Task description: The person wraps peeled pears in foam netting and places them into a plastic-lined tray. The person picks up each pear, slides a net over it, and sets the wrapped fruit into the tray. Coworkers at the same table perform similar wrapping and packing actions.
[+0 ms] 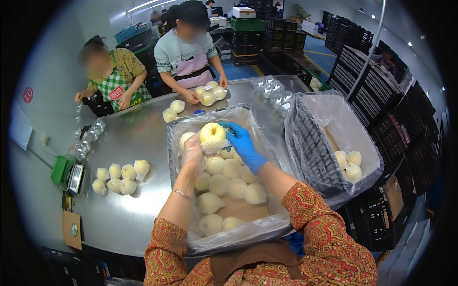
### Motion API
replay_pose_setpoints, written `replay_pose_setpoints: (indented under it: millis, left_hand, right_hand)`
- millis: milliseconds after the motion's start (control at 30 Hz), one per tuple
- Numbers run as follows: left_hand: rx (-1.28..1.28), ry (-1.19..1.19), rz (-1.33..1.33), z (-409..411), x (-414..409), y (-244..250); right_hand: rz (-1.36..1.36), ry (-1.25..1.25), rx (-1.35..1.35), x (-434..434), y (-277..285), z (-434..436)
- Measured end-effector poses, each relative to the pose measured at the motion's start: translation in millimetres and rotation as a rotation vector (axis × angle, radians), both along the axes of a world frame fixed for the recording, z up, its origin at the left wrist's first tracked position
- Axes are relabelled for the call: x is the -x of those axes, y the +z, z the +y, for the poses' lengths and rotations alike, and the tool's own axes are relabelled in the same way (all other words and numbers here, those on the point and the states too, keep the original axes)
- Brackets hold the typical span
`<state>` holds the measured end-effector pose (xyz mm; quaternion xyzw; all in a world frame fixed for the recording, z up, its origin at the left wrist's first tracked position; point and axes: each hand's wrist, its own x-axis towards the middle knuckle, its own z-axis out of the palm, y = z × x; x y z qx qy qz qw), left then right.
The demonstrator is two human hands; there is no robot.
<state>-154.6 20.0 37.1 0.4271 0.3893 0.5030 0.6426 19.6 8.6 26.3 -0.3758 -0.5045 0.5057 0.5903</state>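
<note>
My left hand (193,152), in a clear plastic glove, is closed round the side of a pale yellow fruit (212,133), apparently an apple or pear. A white foam net (213,147) covers the fruit's lower part; its top with the stem hollow is bare. My right hand (240,143), in a blue glove, touches the net and fruit from the other side, fingers bent. Both hands are above a plastic-lined crate (239,240) that holds several net-wrapped fruits (219,184) on a brown sheet.
The crate stands on a metal table (146,221). At left are several wrapped fruits (128,186) and a scale (76,178). Another lined crate (340,107) is at right, near clear clamshells (268,87). Across the table, one person (188,53) handles a fruit pack; another person (120,78) stands beside.
</note>
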Motion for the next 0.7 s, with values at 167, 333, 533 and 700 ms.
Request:
replay_pose_setpoints:
  millis: [167, 333, 533, 700]
  left_hand:
    - [0.058, -0.021, -0.256, 0, -5, 4]
    - [0.021, -0.013, -0.333, -3, -1, 12]
    - [-0.052, -0.001, -0.309, 1, -2, 7]
    - [-0.063, 0.053, -0.268, 0, -6, 9]
  right_hand:
    - [-0.072, 0.026, -0.088, -1, -6, 1]
    - [-0.211, -0.02, -0.184, 7, 15, -15]
    - [-0.293, -0.083, -0.309, 10, 31, -29]
    - [-0.338, -0.137, -0.309, 11, 34, -31]
